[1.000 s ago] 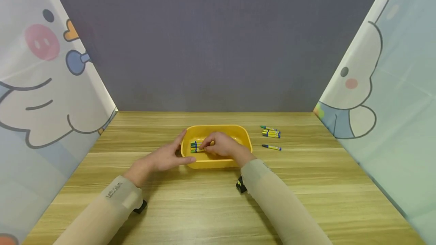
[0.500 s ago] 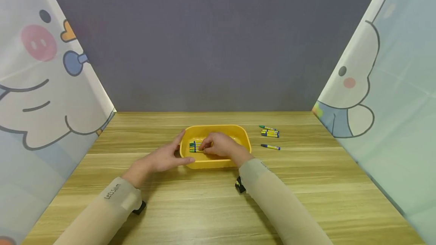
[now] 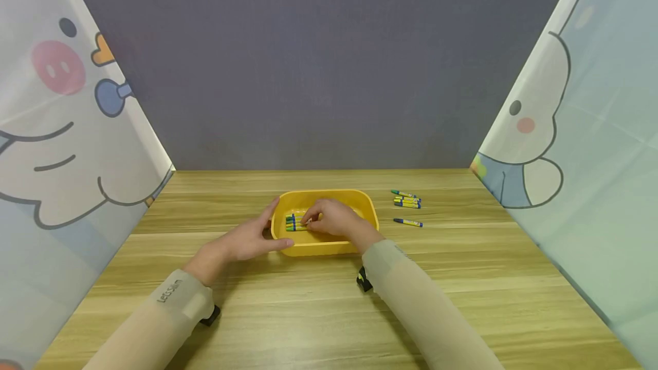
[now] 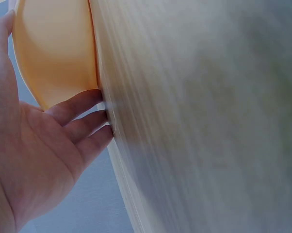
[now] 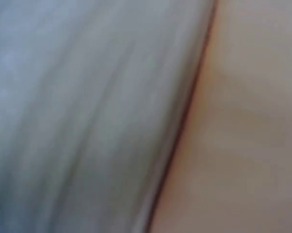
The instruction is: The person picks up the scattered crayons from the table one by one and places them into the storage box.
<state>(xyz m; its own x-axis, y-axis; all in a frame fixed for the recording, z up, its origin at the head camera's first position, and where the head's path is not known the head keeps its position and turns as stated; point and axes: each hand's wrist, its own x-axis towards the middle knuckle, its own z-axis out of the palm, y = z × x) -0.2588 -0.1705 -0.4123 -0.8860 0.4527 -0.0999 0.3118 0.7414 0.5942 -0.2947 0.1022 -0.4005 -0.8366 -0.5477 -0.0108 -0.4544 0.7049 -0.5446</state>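
A yellow plastic tray (image 3: 324,249) stands on the table, with a row of crayons (image 3: 291,221) in its left part, green tips facing left. My right hand (image 3: 334,218) reaches into the tray, thumb and fingers pinching a crayon at the right end of that row; the hand covers much of the row. Straight, spread fingers of my left hand (image 3: 252,237) rest against the tray's left end, thumb at the front rim. In the left wrist view, several fingertips (image 4: 90,99) touch low on the tray's outer wall (image 4: 56,48). The right wrist view is blurred.
To the tray's right lie several more crayons (image 3: 408,202) in a small group, and a single dark-tipped crayon (image 3: 408,222) nearer the front. A dark grey panel (image 3: 324,67) closes the back of the wooden table (image 3: 288,313). Printed cartoon sheets (image 3: 606,198) flank both sides.
The right hand's fingers have shifted very slightly at the crayon row inside the tray. The left hand and the tray keep their places; the head view has moved a little.
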